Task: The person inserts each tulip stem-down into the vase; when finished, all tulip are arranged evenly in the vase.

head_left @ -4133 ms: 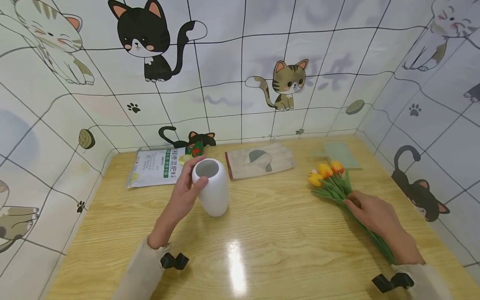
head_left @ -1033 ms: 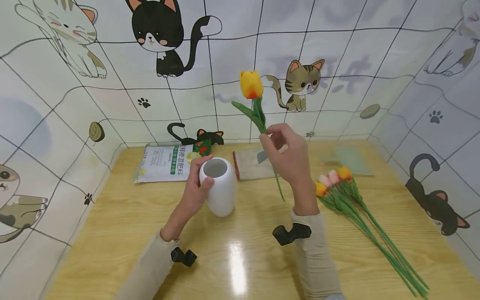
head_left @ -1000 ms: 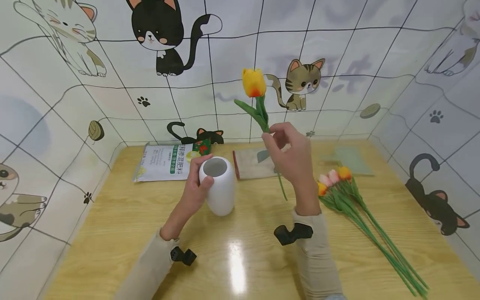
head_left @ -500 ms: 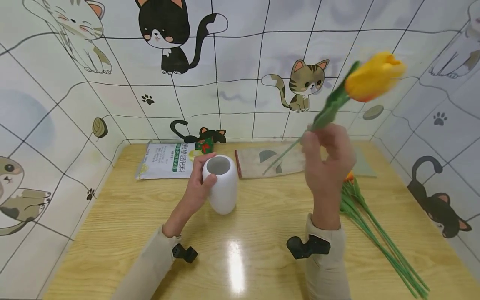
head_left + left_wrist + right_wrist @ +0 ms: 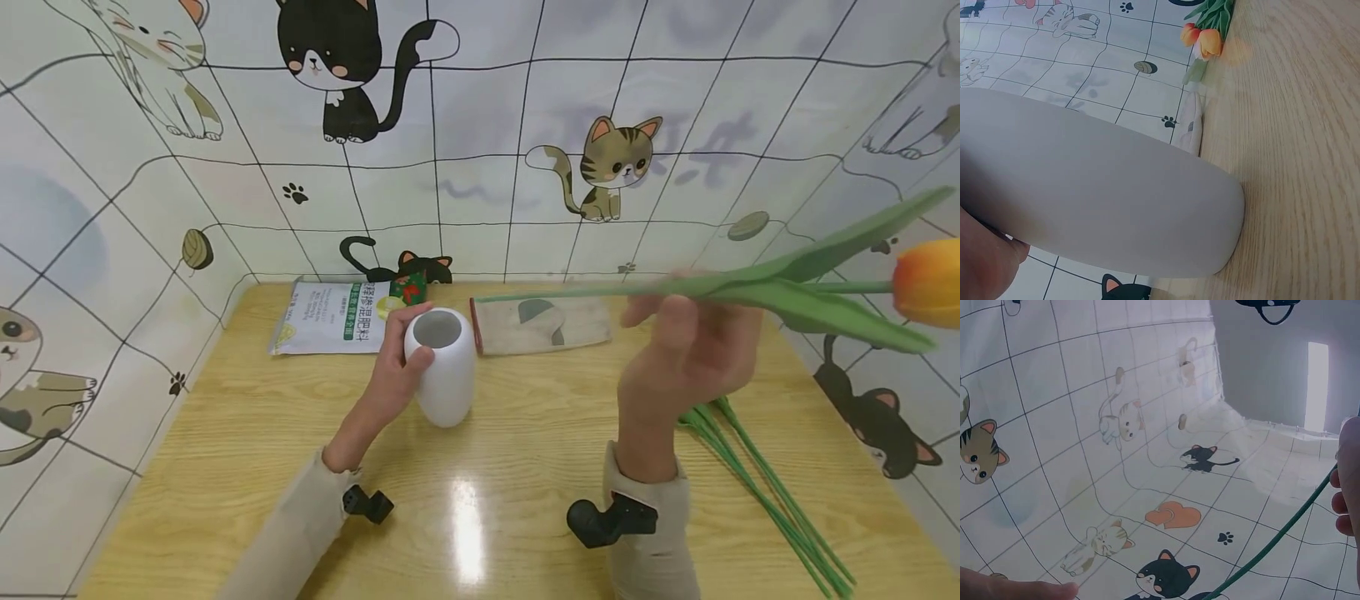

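My left hand (image 5: pixel 388 379) grips the upper left side of a white vase (image 5: pixel 448 383), thumb near its round open mouth. The vase stands on the table and fills much of the left wrist view. In the air at right, my right hand (image 5: pixel 690 354) pinches a single artificial tulip (image 5: pixel 926 283). Its yellow-orange bloom points right, and its thin stem stretches left, nearly level. The right wrist view shows the green stem (image 5: pixel 1279 537) by the fingers. Behind that hand lie more tulips (image 5: pixel 772 500); their blooms are hidden in the head view, but some blooms (image 5: pixel 1209 44) show in the left wrist view.
A white printed packet (image 5: pixel 326 321) lies at the back left of the wooden table (image 5: pixel 540 467). Right of it is a flat beige cloth item (image 5: pixel 547 325) with a red edge. Cat-patterned sheeting (image 5: pixel 480 192) walls the back and sides.
My right hand has lifted one tulip from the bunch, held it upright near the vase, then moved right and tipped it from upright to nearly level. The left hand keeps holding the vase.
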`<state>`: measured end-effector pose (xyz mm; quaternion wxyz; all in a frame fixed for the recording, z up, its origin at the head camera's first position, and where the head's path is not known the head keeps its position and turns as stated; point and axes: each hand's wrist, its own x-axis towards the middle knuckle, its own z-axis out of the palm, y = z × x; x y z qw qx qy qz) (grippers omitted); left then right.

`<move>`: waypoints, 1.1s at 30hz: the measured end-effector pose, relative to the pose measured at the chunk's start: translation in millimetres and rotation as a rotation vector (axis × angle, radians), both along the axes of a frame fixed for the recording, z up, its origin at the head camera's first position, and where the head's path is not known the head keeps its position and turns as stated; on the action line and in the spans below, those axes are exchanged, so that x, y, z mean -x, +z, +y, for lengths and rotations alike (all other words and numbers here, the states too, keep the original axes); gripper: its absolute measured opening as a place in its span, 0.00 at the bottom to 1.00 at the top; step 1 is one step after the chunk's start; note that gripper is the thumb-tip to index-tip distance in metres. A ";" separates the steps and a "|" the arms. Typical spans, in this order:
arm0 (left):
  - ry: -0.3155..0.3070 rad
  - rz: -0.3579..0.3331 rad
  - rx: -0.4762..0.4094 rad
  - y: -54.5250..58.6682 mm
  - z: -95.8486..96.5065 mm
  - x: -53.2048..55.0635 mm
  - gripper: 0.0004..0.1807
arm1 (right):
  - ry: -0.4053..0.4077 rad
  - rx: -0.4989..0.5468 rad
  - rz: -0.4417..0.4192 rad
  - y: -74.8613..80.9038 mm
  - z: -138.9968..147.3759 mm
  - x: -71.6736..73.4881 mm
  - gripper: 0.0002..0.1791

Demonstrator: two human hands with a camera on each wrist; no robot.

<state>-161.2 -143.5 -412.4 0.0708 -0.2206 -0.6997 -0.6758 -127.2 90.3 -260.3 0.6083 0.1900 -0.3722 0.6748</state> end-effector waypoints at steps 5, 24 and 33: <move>0.000 0.006 -0.006 -2.3 1.3 2.1 0.52 | 0.038 -0.053 0.024 -2.9 -4.4 -0.3 0.28; -0.005 -0.005 -0.023 -1.6 3.1 -0.4 0.53 | 0.106 -0.553 -0.223 -28.1 -7.1 13.8 0.17; 0.006 0.013 -0.032 -1.5 2.2 -0.7 0.50 | 0.084 -0.671 -0.315 -40.5 -12.0 29.9 0.19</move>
